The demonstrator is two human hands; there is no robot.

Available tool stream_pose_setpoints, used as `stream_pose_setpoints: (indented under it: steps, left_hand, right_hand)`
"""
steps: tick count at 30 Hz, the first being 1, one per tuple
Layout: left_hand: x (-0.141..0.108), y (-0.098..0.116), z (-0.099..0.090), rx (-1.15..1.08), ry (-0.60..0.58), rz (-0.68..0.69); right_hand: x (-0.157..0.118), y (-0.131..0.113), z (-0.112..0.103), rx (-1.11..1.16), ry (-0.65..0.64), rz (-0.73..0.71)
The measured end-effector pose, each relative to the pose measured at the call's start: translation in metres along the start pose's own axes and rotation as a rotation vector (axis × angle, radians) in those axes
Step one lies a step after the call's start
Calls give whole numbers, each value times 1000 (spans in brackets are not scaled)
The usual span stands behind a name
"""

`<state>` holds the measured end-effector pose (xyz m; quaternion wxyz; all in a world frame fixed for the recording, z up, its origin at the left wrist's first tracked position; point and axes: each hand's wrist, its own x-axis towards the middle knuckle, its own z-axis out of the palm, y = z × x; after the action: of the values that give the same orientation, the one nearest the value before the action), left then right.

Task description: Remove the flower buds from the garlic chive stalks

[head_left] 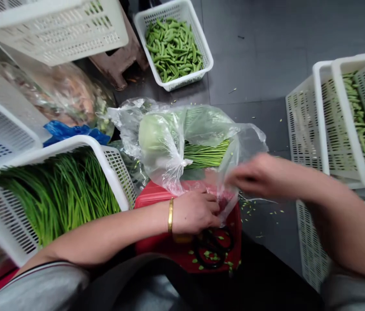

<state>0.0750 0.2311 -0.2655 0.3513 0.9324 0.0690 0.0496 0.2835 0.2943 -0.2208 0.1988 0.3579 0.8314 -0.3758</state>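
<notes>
A clear plastic bag (208, 119) lies across a red surface (150, 203), with a bundle of thin green stems (206, 154) showing through its opening. A pale green mass shows dimly through the film at its left, beside a gathered knot. My left hand (197, 211), with a gold bracelet at the wrist, presses low on the bag's near edge, its curled fingers closed on the film. At the bag's right side my right hand (253, 175) is blurred, its fingers bent closed on the loose film. Black-handled scissors (213, 255) lie just below my left hand.
White baskets stand around: one of green pods (174, 52) at the back, one of long green leaves (72, 190) at left, and stacked baskets (326, 112) at right. A filled plastic bag (75, 93) rests back left. Green scraps litter the grey floor (266, 82).
</notes>
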Motion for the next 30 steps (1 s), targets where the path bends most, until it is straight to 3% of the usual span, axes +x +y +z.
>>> stream_pose_setpoints:
  steps: [2,3,5,7,9,11,15,19,25,30]
  left_hand:
    - [3,3,-2,37,-23,-16]
    - [4,5,-2,49,-37,-29]
    - [5,8,-1,54,-65,-46]
    - [3,8,1,41,-82,-43]
    - [1,5,2,25,-69,-32]
    - [0,1,4,11,-42,-29]
    - [1,-3,5,-11,-34,-13]
    - [1,-3,6,-15,-44,-20]
    - [2,-2,11,0,-11,-52]
    - [5,-2,15,9,18,-86]
  right_hand:
    - [64,9,1,-292,-5,186]
    - [95,17,12,-328,-18,216]
    - [145,36,47,-359,-6,239]
    - [170,57,89,-385,27,278]
    - [174,79,122,-407,63,308]
    - [169,99,138,-427,101,330]
    - [166,124,135,-450,144,338]
    - [172,126,129,-428,141,314]
    - [171,118,142,-409,203,310]
    - [172,117,146,-395,175,291]
